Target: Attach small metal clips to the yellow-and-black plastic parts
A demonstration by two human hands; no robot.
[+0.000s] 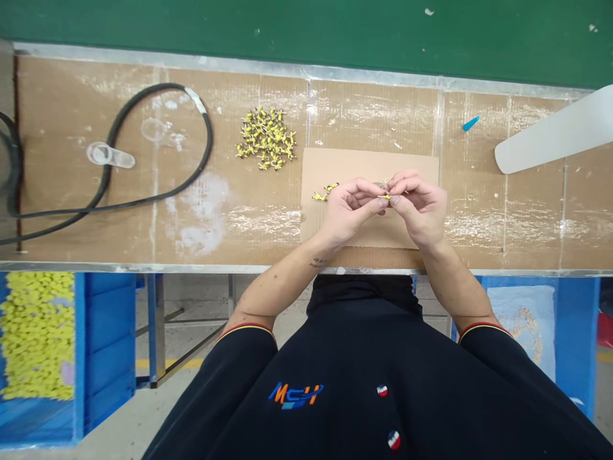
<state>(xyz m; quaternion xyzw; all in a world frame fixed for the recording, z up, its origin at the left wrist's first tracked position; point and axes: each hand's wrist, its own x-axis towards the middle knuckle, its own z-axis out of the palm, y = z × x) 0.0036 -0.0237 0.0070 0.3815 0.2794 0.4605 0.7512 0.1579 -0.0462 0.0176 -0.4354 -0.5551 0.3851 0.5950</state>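
Pinching a tiny yellow part, left hand and right hand hold their grips clamped.

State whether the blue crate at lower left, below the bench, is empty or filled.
Filled: a dense mass of small yellow pieces lies in the blue crate; how deep it goes cannot be told.
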